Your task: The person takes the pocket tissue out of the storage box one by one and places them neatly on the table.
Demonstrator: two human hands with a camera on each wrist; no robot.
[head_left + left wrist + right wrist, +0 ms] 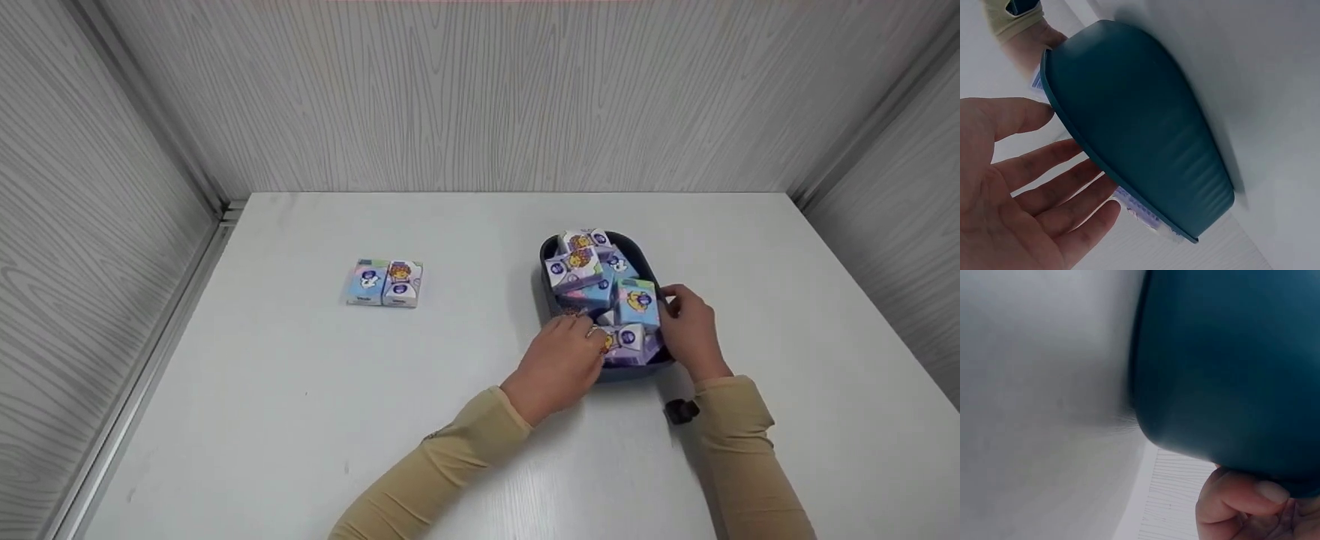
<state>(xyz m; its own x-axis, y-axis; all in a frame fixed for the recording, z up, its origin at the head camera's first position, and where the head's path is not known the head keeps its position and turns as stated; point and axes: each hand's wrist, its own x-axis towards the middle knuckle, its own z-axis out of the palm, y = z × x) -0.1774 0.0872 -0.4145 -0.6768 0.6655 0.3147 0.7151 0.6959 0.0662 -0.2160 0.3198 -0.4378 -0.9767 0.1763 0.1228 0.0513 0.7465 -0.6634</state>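
Observation:
A dark teal plastic basket [637, 373] stands on the table, heaped with small cartoon-printed packs [574, 270] in purple, white and blue. My left hand [559, 366] reaches over its near left rim, fingertips among the packs. In the left wrist view the fingers of that hand [1022, 185] are spread and fairly straight, crossing the rim of the basket [1129, 107]; their tips are partly hidden. At the right side, my right hand [691, 330] holds the basket's rim. The right wrist view shows its thumb and curled fingers [1227, 500] against the basket's edge.
Two matching packs [385, 283] lie side by side on the white table [300, 420], left of the basket. Grey wood-grain panels [480, 97] close in the back and both sides. A small black object [681, 411] is by the right cuff.

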